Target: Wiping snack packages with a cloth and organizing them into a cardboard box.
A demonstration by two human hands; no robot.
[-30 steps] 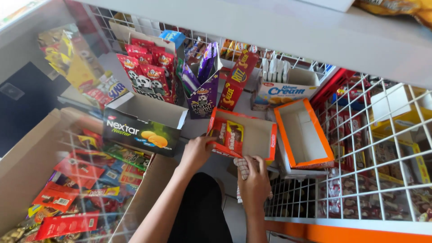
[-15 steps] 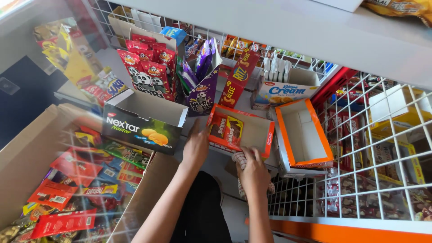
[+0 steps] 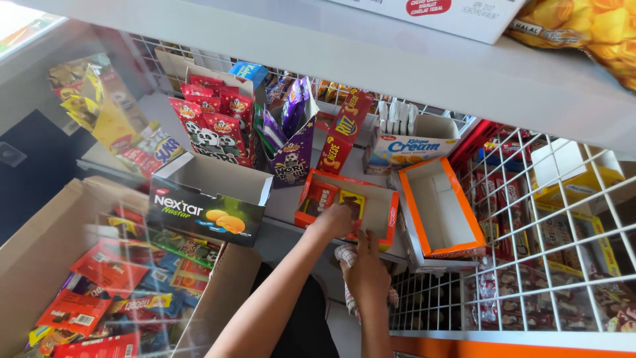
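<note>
Left to right, the containers first. A big cardboard carton (image 3: 40,252) stands at the far left under a wire grid, filled with loose red, blue and green snack packets. Beside it on the shelf (image 3: 285,199) sits a dark, empty open-topped display box with a yellow biscuit picture (image 3: 205,209). Behind that, a tall box of red panda-print packets (image 3: 212,122) and a purple display box (image 3: 295,142) stand upright. The red-orange display tray (image 3: 348,205) lies in the middle, holding two flat chocolate-wafer packets (image 3: 334,199) at its left end and otherwise bare. Just right of it stands an empty orange-rimmed box (image 3: 440,209), tilted on the shelf edge, with a white cream-biscuit box (image 3: 411,142) behind. A wire basket (image 3: 563,265) of wrapped snacks fills the right side.

The left hand (image 3: 334,222) reaches into the tray, its fingers curled over the front wall onto the packets; whether it actually grips one I cannot tell. The right hand (image 3: 364,272) is closed on a checked cloth (image 3: 348,255) just below the tray's front edge.

The tray sits close to the shelf lip, so a pull on its front wall could probably drag it off and spill the packets. The tilted orange-rimmed box looks lightly seated, and a nudge from the tray might tip it. The cloth could also snag the wire below.
</note>
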